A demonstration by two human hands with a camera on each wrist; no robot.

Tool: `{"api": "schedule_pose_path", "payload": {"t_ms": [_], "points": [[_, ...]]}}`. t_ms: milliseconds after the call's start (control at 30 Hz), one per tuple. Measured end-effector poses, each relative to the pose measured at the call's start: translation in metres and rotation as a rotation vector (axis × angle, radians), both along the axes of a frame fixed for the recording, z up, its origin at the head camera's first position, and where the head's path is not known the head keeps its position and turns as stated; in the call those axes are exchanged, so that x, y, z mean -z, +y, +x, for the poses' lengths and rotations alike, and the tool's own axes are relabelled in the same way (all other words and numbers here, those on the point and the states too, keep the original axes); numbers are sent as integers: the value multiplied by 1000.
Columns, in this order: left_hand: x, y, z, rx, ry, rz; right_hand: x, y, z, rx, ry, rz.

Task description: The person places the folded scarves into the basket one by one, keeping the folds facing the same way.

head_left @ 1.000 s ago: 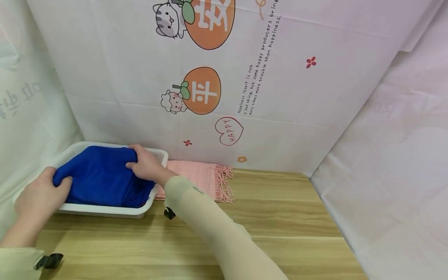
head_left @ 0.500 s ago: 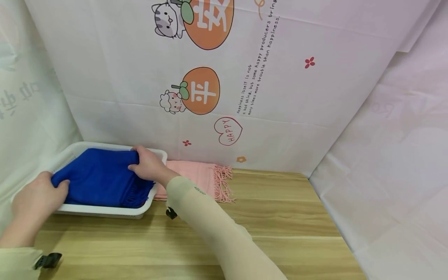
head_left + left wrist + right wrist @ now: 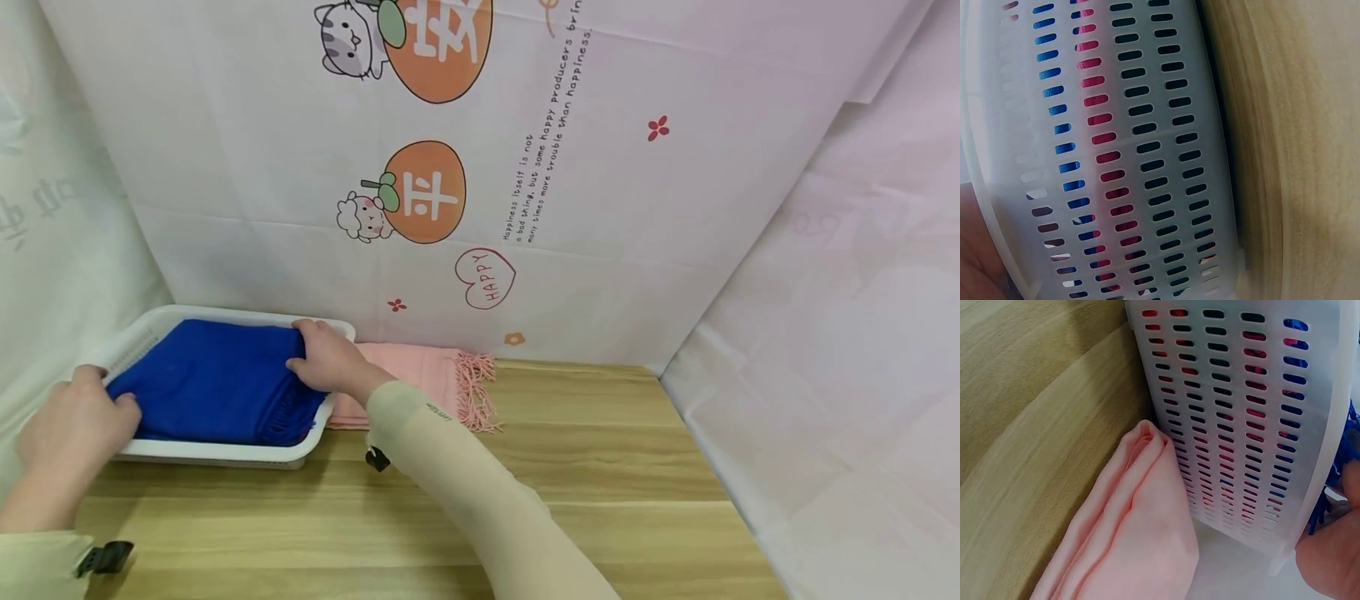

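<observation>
A folded blue scarf (image 3: pixel 217 379) with a fringe along its lower right lies in the white plastic basket (image 3: pixel 202 451), nearly filling the top. At the scarf's left end, my left hand (image 3: pixel 78 421) pinches the edge with the thumb on top, close to the basket's rim. My right hand (image 3: pixel 330 357) grips the opposite end near the right rim, its thumb over the cloth; the fingertips underneath are hidden. In the right wrist view, blue fringe (image 3: pixel 1350 437) hangs beside that hand. Red-pink cloth (image 3: pixel 1104 138) shows beneath the blue through the basket's slots in the left wrist view.
A folded pink scarf (image 3: pixel 420 379) with a fringe lies on the wooden table (image 3: pixel 585 467), right beside the basket. Behind both stands a white printed backdrop (image 3: pixel 585 275). White sheets hang at the left and right sides.
Both hands keep their hold on the blue scarf. The right hand has shifted slightly right and the left slightly left, and the cloth between them lies flatter and wider in the basket.
</observation>
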State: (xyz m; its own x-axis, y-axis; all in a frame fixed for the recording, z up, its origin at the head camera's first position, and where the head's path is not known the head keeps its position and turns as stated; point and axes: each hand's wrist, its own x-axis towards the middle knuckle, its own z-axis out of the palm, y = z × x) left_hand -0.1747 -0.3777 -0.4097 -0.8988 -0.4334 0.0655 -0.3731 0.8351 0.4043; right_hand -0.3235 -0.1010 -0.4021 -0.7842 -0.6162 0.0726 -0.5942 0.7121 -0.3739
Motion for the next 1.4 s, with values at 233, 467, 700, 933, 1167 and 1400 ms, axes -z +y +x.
{"api": "schedule_pose_path", "payload": {"t_ms": [233, 467, 700, 933, 1167, 1400], "points": [[6, 1, -1, 3, 21, -26, 1, 9, 3, 10, 37, 1], [4, 10, -2, 21, 102, -77, 6, 21, 6, 0, 66, -64], [3, 14, 0, 48, 134, -73, 10, 35, 10, -45, 31, -143], [7, 20, -2, 52, 157, -76, 14, 45, 11, -80, 14, -188], [9, 24, -4, 76, 201, -103, 16, 54, 13, -108, 24, -212], [12, 29, -7, 88, 279, -87, 17, 63, 17, -93, -6, -262]]}}
